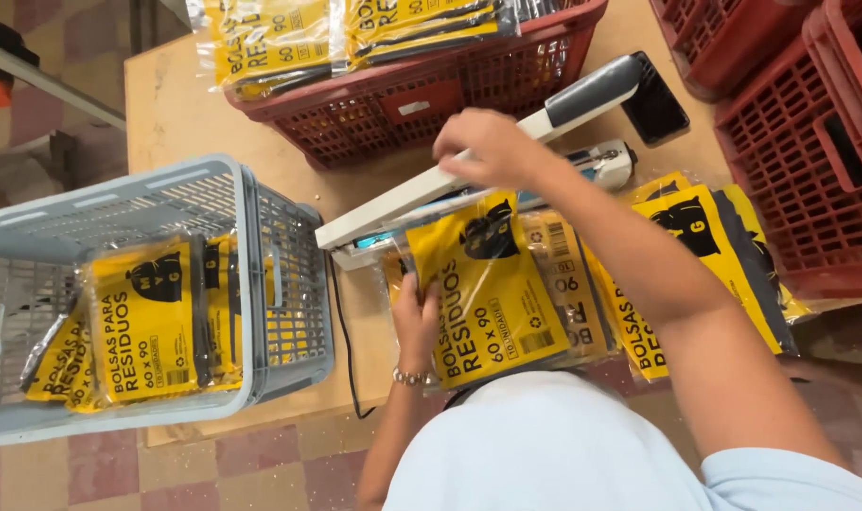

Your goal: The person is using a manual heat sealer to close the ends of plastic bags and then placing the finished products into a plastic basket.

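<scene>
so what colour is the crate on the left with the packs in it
Light grey crate, holding yellow-and-black packs; seen in the head view.

Right hand (492,147) presses sealer arm (469,166) onto yellow packet (492,284).

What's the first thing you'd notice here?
Bright yellow packs: one lies in the middle of the table under the white sealer arm, with the right hand on the arm and the left hand on the pack. More packs fill the grey basket at the left, and red crates stand at the right.
</scene>
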